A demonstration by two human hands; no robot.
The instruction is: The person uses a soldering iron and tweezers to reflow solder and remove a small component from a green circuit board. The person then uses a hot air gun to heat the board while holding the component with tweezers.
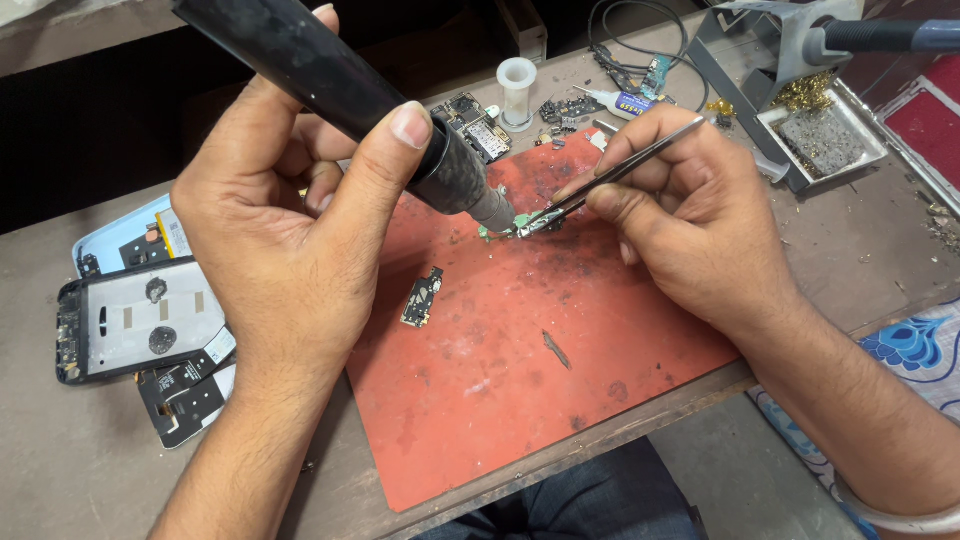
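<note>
Left hand [290, 230] grips the black hot-air handle [350, 90] while right hand [690, 210] pinches tweezers [620, 170] on the small green board [520, 222]; steady nozzle distance and a light, level tweezer hold likely serve best.

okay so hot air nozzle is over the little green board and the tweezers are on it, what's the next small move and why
Probably keep the nozzle in the left hand over the small green board and gently lift with the tweezers in the right hand: their tips already meet the board on the red mat.
</note>
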